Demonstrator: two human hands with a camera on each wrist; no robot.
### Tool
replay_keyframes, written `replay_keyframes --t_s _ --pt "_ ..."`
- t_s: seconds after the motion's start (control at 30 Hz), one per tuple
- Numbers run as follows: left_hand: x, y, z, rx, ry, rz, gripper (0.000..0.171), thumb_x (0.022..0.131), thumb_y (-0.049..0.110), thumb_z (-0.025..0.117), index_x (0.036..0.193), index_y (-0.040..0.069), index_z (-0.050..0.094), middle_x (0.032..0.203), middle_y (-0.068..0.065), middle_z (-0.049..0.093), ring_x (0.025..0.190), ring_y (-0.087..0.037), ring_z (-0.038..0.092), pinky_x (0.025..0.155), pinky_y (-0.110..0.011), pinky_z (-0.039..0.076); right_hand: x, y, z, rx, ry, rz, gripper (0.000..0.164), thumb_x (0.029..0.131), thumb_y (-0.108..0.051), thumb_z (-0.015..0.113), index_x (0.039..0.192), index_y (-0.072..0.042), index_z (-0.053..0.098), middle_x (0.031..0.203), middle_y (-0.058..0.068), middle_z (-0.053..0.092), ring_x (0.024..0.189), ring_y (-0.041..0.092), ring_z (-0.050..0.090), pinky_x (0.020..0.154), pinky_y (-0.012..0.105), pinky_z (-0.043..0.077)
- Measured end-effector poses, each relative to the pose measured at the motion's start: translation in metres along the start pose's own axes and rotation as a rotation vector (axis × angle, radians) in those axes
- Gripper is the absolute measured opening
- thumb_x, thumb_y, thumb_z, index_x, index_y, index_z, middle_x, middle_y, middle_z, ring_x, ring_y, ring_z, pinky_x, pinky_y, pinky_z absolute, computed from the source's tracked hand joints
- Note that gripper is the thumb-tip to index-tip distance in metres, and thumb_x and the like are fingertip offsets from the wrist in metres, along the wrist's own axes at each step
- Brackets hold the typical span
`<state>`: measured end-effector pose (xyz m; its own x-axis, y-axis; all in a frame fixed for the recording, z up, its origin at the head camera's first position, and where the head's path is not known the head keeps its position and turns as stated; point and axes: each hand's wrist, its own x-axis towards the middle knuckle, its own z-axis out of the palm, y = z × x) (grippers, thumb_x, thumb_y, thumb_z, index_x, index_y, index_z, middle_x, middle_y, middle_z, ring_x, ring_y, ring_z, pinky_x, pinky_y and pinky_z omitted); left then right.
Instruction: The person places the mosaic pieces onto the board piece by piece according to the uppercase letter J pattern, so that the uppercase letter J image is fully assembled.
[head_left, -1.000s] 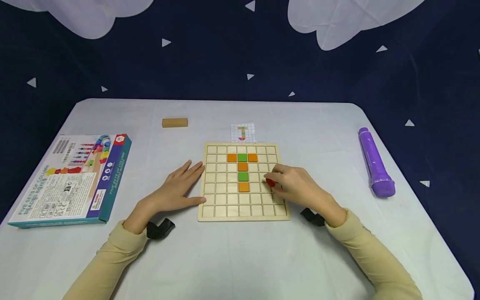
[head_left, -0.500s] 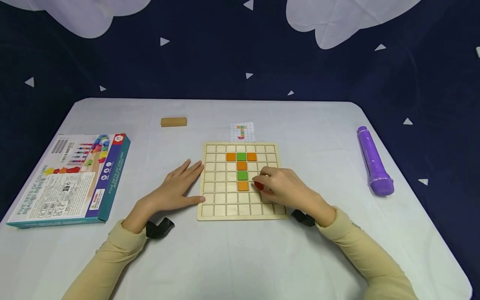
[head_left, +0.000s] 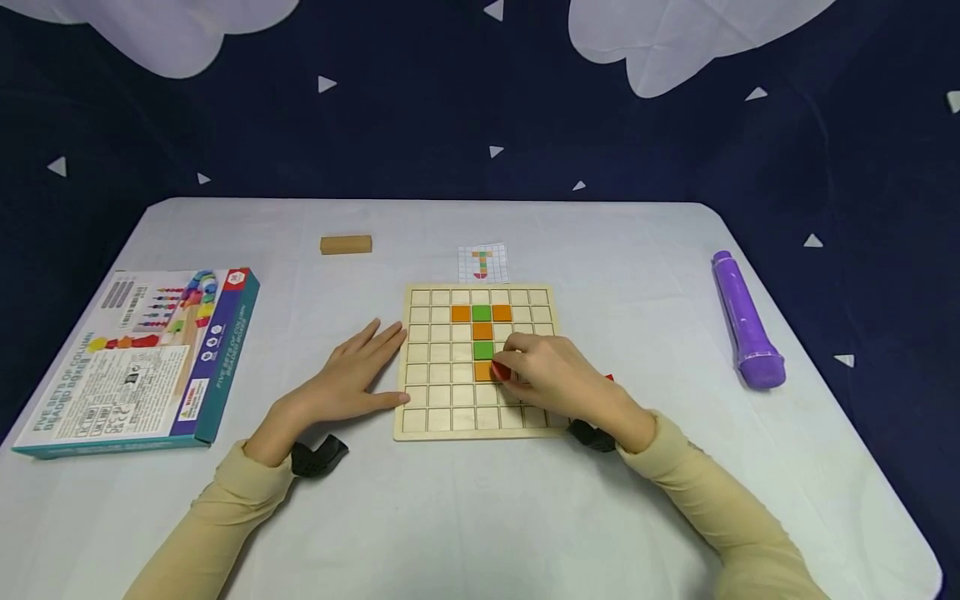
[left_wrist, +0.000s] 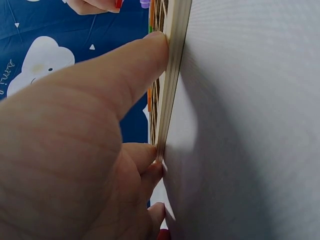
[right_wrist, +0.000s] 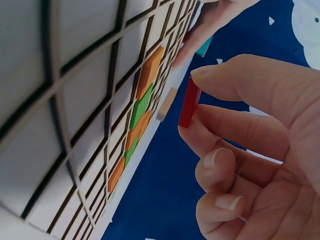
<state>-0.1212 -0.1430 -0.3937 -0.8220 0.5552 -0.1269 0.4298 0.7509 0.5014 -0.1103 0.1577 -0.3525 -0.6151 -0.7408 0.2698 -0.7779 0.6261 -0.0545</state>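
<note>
On the white table lies a square wooden grid board [head_left: 438, 420]. Orange tiles [head_left: 461, 313] and green tiles [head_left: 482, 312] sit in its cells, three across with a column running down from the middle. My right hand [head_left: 558, 379] pinches a thin red tile [right_wrist: 189, 102] between thumb and fingers, over the board beside the lowest orange tile [head_left: 482, 372]. Its other fingers curl in toward the palm. My left hand [head_left: 348, 379] rests at the board's left edge with fingers spread, thumb and fingertips touching the side.
Behind the board is a small printed grid card [head_left: 482, 264] with a coloured J shape. A wooden block [head_left: 346, 245] lies further left. A flat printed box [head_left: 142, 358] takes up the left side, a purple microphone-shaped object [head_left: 746, 321] the right. Something red [head_left: 609, 377] peeks out past my right wrist.
My right hand has moved left across the board with the red tile, from near the right edge to the lowest orange tile. The left hand has stayed in place.
</note>
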Motion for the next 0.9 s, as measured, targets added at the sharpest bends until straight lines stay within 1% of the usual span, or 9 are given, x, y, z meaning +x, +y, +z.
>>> replay_keyframes --t_s 0.27,0.47,0.57,0.77,0.9 --pt "0.000 0.001 -0.001 -0.003 -0.001 0.006 0.087 0.086 0.046 0.062 0.151 0.007 0.017 0.159 -0.012 0.014 0.147 -0.039 0.002 0.110 -0.063 0.013 0.005 -0.006 0.005 0.004 0.000 -0.013 0.007 0.076 -0.010 0.072 0.081 -0.012 0.069 0.076 -0.002 0.061 0.059 0.006 0.054 0.052 0.017 0.044" --pt "0.001 -0.001 0.000 0.006 0.003 0.008 0.088 0.085 0.046 0.063 0.151 0.008 0.018 0.159 -0.012 0.014 0.147 -0.039 0.002 0.111 -0.062 0.013 0.011 -0.013 0.010 -0.004 -0.001 -0.025 0.006 0.077 -0.010 0.070 0.075 -0.014 0.066 0.070 -0.004 0.056 0.056 0.005 0.048 0.049 0.015 0.038" --pt "0.001 -0.001 0.000 0.007 0.001 0.005 0.089 0.085 0.046 0.063 0.151 0.008 0.017 0.159 -0.011 0.013 0.147 -0.038 0.002 0.111 -0.062 0.013 0.012 -0.016 0.012 0.012 -0.021 -0.018 0.007 0.078 -0.010 0.069 0.074 -0.015 0.065 0.069 -0.004 0.055 0.055 0.005 0.047 0.048 0.015 0.036" --pt "0.002 0.000 0.000 -0.001 -0.010 -0.008 0.090 0.084 0.046 0.064 0.151 0.009 0.017 0.160 -0.010 0.013 0.147 -0.037 0.001 0.111 -0.062 0.013 0.015 -0.022 0.016 0.053 -0.082 0.010 0.011 0.076 -0.008 0.068 0.072 -0.017 0.063 0.071 -0.005 0.057 0.059 0.005 0.050 0.048 0.015 0.035" --pt "0.002 0.000 -0.001 0.003 -0.011 -0.008 0.090 0.084 0.046 0.064 0.151 0.009 0.017 0.160 -0.010 0.013 0.147 -0.038 0.002 0.110 -0.062 0.013 0.017 -0.026 0.017 0.063 -0.110 0.027 0.011 0.076 -0.008 0.067 0.071 -0.016 0.061 0.070 -0.004 0.055 0.058 0.005 0.048 0.048 0.015 0.034"
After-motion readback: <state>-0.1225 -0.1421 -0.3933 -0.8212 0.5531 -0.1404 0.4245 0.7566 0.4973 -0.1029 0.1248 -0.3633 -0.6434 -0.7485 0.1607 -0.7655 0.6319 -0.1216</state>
